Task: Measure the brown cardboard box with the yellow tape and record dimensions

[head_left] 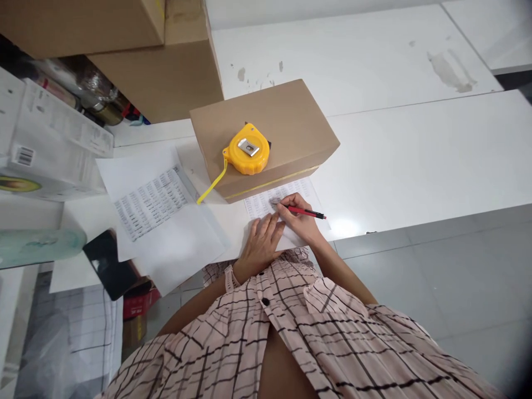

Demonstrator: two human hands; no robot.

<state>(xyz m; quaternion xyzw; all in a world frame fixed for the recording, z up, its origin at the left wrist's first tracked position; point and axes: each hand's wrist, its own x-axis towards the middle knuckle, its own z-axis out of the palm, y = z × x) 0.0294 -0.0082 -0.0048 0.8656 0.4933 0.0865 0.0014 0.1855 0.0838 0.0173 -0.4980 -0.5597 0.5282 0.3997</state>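
Note:
My right hand [300, 220] grips a red and black pen [305, 211], its tip end down at a printed sheet [260, 206]. Flat on the lower part of that sheet lies my left hand [261, 239], fingers stretched out and holding nothing. The sheet's far edge is covered by a brown cardboard box [282, 122] just beyond my hands. On top of the box rests a yellow tape measure [248, 152] with a metal clip facing up and a yellow wrist strap hanging over the box's side.
More papers [153, 205] with printed columns lie to the left, beside a dark phone [110, 265] and a pale green glass bottle [41, 246]. Large cartons [166, 77] are stacked at the back left. The white table [394, 160] has its front edge near my body.

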